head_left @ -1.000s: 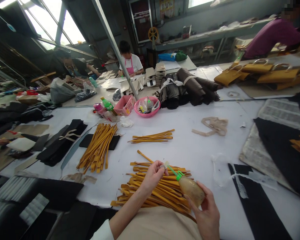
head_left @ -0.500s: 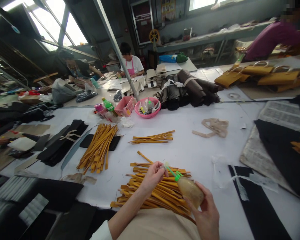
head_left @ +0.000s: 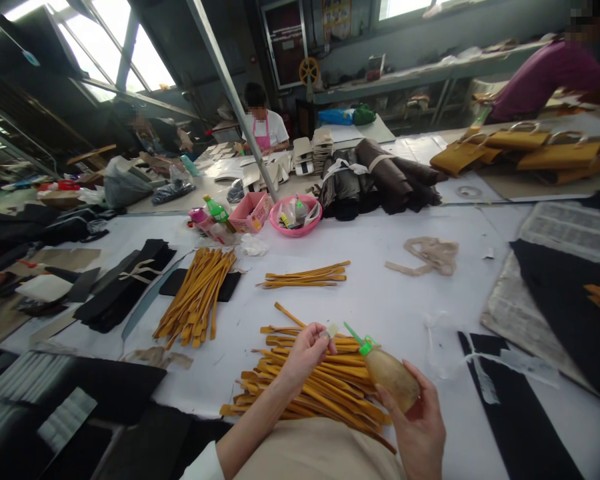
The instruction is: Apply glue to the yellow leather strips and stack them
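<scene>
My right hand (head_left: 420,420) is wrapped round a squeeze bottle (head_left: 393,377) with a yellowish, cloudy body and a green spout (head_left: 354,335) pointing up and to the left. Between the fingertips of my left hand (head_left: 311,348) is a small pale, translucent cap (head_left: 331,331), apart from the spout tip. Below both hands lies a broad pile of mustard-yellow leather straps (head_left: 300,380) on the white table. A smaller row of the same straps (head_left: 305,275) lies farther back, and a thick bundle of straps (head_left: 195,297) rests on a black piece at the left.
A pink basket (head_left: 296,230), a pink box (head_left: 250,212) and bottles (head_left: 216,210) stand at the table's far side by a metal pole (head_left: 235,100). Black sheets (head_left: 520,413) lie right, black stacks (head_left: 125,283) left. Several co-workers sit or stand beyond.
My right hand has drawn the squeeze bottle to the right, so the spout has come away from the cap. My left hand stays in place with the cap.
</scene>
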{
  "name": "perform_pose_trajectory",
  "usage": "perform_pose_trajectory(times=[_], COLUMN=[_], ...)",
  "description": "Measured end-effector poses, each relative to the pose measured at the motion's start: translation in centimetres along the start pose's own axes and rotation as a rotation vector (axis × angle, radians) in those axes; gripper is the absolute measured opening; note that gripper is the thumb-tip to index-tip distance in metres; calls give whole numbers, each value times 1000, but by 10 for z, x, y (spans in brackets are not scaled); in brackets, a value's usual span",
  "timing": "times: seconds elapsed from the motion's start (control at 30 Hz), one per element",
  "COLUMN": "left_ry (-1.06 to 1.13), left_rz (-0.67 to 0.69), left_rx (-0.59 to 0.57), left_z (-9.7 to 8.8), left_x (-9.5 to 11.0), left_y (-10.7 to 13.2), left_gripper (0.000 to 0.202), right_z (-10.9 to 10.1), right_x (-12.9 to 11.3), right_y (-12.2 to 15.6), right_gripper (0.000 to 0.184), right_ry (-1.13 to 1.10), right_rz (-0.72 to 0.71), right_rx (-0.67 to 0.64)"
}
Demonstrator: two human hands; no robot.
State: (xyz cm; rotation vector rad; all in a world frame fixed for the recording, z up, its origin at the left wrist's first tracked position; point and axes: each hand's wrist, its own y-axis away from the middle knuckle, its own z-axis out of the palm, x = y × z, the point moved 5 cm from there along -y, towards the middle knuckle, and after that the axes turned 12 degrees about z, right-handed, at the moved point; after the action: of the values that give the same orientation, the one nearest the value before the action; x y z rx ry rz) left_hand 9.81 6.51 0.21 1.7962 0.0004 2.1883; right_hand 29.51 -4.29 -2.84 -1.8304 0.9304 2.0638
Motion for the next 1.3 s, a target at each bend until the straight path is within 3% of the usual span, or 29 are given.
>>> perform_pose_trajectory(times=[0.23, 0.37, 0.5, 0.63, 0.77, 0.87, 1.0, 1.07, 1.17, 1.23, 1.3], left_ry=[-95, -145, -254, -402, -440, -498, -761, -887, -1080, -1242, -1309], left_rz=[34, 67, 138, 223, 270, 275, 360, 434, 487, 374, 229], left_rx=[-20, -22, -36, -28, 59, 75, 15, -12, -26, -103, -296], left_z=[-2, -9, -14, -20, -30, -34, -29, -24, -17, -11, -2], left_x=[-3, -3, 3, 10, 22, 35, 45, 39, 10, -24, -63], left_y=[-2, -4, -9, -13, -22, -42, -92, -120, -148, -151, -140], left_gripper=[24, 22, 25, 35, 37, 32, 29, 30, 53, 49, 34], right_z=[1, -9, -24, -31, -43, -48, -46, -44, -44, -45, -48], right_x=[-7, -12, -13, -5, 11, 20, 23, 23, 26, 29, 34], right_y=[-7, -20, -28, -35, -47, -52, -54, -53, -51, -50, -48], right_gripper=[56, 58, 59, 49, 45, 43, 40, 41, 43, 46, 48], right_ry=[245, 256, -16, -342, -416, -431, -467, -493, -527, -536, -538], right_rz=[-77, 14, 192, 332, 403, 437, 476, 492, 512, 532, 556], right_rx=[-226, -271, -214, -211, -89, -36, -1, 7, 28, 40, 51])
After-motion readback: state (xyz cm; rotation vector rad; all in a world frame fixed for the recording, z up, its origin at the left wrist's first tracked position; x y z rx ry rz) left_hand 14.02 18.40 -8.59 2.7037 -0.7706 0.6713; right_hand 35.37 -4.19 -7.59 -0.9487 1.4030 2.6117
